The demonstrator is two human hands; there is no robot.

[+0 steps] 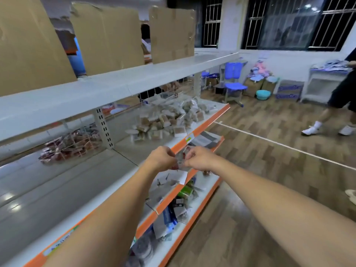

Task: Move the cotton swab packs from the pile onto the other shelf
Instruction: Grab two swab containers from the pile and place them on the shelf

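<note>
Both arms reach forward over the orange front edge of the middle shelf (57, 185), and the two hands meet just past that edge. The left hand (161, 158) and the right hand (200, 158) both have their fingers curled in, pinching between them a small clear packet (182, 159) with dark red marks on it (too blurred to say whether it is a cotton swab pack). Beyond the hands and a little higher, well apart from them, the pile of cotton swab packs (167, 120) lies heaped on the same shelf toward its far right end, with a few flat packs strayed out on the near side of the heap. Off to the left of the left hand, past a white slotted upright (104, 128), a second heap of reddish packets (71, 143) sits further back on the shelf. Directly beneath the hands, lower shelves hold mixed packaged goods (173, 211). Above, the top shelf (134, 78) carries cardboard sheets (107, 37) standing on edge. Far to the right of the right hand, another person's legs (331, 112) stand on the wooden floor.
</note>
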